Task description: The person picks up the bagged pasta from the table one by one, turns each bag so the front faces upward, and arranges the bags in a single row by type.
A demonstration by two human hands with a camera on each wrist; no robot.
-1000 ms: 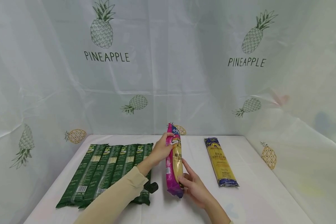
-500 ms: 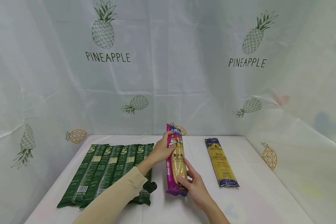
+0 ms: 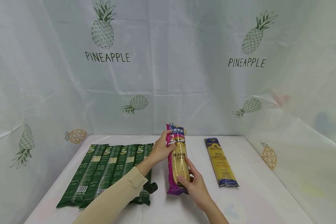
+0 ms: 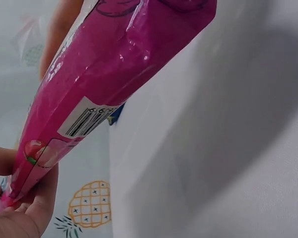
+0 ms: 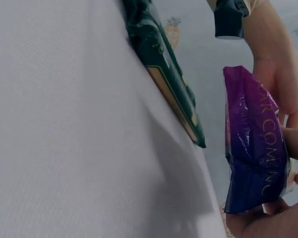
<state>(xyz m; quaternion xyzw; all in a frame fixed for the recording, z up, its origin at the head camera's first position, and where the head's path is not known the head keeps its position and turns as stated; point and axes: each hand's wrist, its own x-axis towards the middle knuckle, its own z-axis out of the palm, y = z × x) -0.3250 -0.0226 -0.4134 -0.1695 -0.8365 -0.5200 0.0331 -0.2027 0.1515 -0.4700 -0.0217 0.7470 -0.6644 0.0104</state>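
Both hands hold a pink-and-purple packet of spaghetti [image 3: 179,158] up over the middle of the white table, its clear window facing the head camera. My left hand [image 3: 160,148] grips its far end from the left side, thumb and fingers round the edge. At the near end my right hand [image 3: 195,185] holds it from the right, thumb on the front. In the left wrist view the pink back of the packet [image 4: 89,94] with a barcode shows, raised off the table. The right wrist view shows its purple-blue end [image 5: 253,144] between the fingers.
Several dark green packets [image 3: 84,177] lie side by side on the left of the table [image 3: 257,193], partly behind the left sleeve. A yellow-and-blue spaghetti packet [image 3: 221,163] lies at the right. A white curtain with pineapple prints [image 3: 182,68] hangs behind the table.
The pink packet has been turned about its length, so its front window and lettering now face the head camera more fully. Both hands keep their hold; the other packets have not moved.
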